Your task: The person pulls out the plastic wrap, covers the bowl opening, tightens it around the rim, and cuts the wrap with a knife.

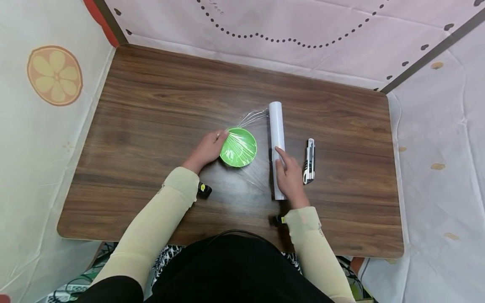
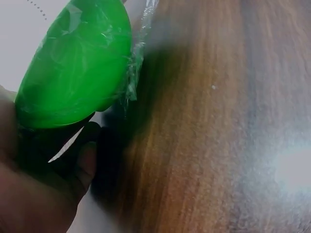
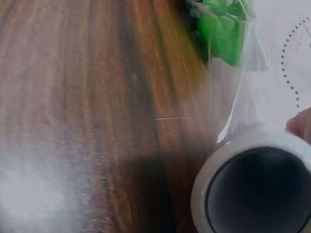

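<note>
My left hand (image 1: 208,150) grips the near-left edge of a round green bowl (image 1: 238,147), with the thumb up at its rim. Clear cling film lies tight and creased over the bowl. In the left wrist view the green bowl (image 2: 80,63) appears tilted, film gathered along its side. From the bowl the film (image 1: 253,118) stretches right to a white roll of cling film (image 1: 277,134). My right hand (image 1: 290,179) rests on the lower half of the roll, index finger extended along it. The roll's hollow end (image 3: 260,189) shows large in the right wrist view.
A box cutter (image 1: 309,160) lies on the wooden table (image 1: 163,105) just right of the roll. Printed white cloth walls (image 1: 250,50) enclose the table at the back and both sides. The person's body is at the near edge.
</note>
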The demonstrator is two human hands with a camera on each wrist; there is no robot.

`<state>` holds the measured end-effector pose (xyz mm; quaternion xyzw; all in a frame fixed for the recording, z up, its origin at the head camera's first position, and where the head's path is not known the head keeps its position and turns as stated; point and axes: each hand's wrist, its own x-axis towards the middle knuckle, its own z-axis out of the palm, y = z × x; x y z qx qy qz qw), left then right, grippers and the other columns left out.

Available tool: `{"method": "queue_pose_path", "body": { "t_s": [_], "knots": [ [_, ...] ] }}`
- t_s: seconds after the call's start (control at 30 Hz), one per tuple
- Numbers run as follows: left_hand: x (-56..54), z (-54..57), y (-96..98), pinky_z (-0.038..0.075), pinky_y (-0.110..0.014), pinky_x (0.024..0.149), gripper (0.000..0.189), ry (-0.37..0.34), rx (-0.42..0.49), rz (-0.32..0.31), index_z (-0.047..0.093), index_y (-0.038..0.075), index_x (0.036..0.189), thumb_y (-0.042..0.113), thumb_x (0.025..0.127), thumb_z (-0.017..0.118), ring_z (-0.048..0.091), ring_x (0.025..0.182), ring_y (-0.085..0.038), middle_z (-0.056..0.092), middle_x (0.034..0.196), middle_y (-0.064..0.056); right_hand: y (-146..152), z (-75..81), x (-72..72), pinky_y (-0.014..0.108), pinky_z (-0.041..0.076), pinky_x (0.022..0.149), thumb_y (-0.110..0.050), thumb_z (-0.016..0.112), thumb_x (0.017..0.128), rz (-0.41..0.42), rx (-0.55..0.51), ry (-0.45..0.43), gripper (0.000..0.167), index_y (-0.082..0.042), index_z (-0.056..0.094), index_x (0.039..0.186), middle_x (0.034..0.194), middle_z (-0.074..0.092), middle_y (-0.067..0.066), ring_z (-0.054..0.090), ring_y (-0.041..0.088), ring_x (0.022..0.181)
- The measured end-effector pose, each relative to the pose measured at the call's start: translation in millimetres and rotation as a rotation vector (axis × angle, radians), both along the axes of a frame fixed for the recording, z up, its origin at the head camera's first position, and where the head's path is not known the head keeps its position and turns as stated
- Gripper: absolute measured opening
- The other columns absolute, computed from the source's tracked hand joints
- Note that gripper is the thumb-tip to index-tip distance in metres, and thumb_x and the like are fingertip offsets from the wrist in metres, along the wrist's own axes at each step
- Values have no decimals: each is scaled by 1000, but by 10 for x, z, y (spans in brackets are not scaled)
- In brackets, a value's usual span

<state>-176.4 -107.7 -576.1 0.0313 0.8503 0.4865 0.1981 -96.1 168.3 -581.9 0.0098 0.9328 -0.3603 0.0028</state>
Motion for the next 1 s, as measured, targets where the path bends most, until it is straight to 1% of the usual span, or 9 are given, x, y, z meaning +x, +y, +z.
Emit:
{"method": "queue_pose_path", "body": {
  "t_s": [0.07,0.17,0.33,0.5,0.67,0.77,0.8,0.93,1.0],
  "knots": [
    [-3,-5,0,32,-41,115,58,-3,-16,-19,51,10,140,50,103,30,43,136,-24,53,141,-11,-11,-13,15,48,47,88,-26,43,103,-4,10,-6,38,-29,51,140,109,62,17,57,31,101],
    [-16,-25,0,32,-41,115,60,-7,-24,-30,50,11,141,52,102,30,42,138,-25,51,143,-11,-28,-27,42,48,47,91,-26,41,104,-13,25,-9,37,-28,53,139,116,61,17,56,31,106],
    [-39,-41,11,32,-42,115,61,-1,-55,-44,49,11,142,53,102,30,41,138,-27,50,145,-11,-43,-45,83,50,47,92,-21,44,103,-25,33,65,33,-22,61,132,122,58,19,55,33,110],
    [-36,-60,34,33,-43,115,65,19,-72,-20,49,8,141,55,102,27,42,138,-27,50,144,-12,-52,-79,99,51,46,91,-19,44,103,-33,49,108,31,-18,64,127,127,52,22,52,35,113],
    [-16,-69,57,38,-46,109,64,31,-45,41,52,7,135,55,102,26,49,129,-30,56,135,-17,-69,-83,104,54,49,85,-26,52,99,-51,75,78,30,-21,63,126,132,49,23,55,39,110],
    [-6,-89,41,41,-46,105,57,57,-35,116,50,11,137,52,102,33,54,121,-30,60,128,-16,-78,-87,104,53,51,77,-28,57,96,-58,101,59,31,-23,63,126,133,48,23,58,40,101],
    [-3,-97,32,43,-46,100,54,69,-42,138,51,12,137,50,102,35,57,113,-30,63,120,-16,-79,-90,105,52,51,74,-28,57,96,-59,111,59,31,-23,63,126,133,48,23,59,40,97],
    [11,-116,-9,46,-42,78,42,151,-131,184,54,12,133,37,102,44,58,78,-28,63,87,-12,-85,-98,109,50,49,66,-24,57,96,-71,128,81,30,-24,64,125,130,50,22,60,39,90],
    [10,-95,-16,46,-42,73,37,220,-181,221,56,9,130,29,101,46,56,73,-28,61,80,-11,-90,-98,113,50,49,65,-24,57,96,-74,126,90,30,-23,65,124,129,50,22,60,39,89]
  ]
}}
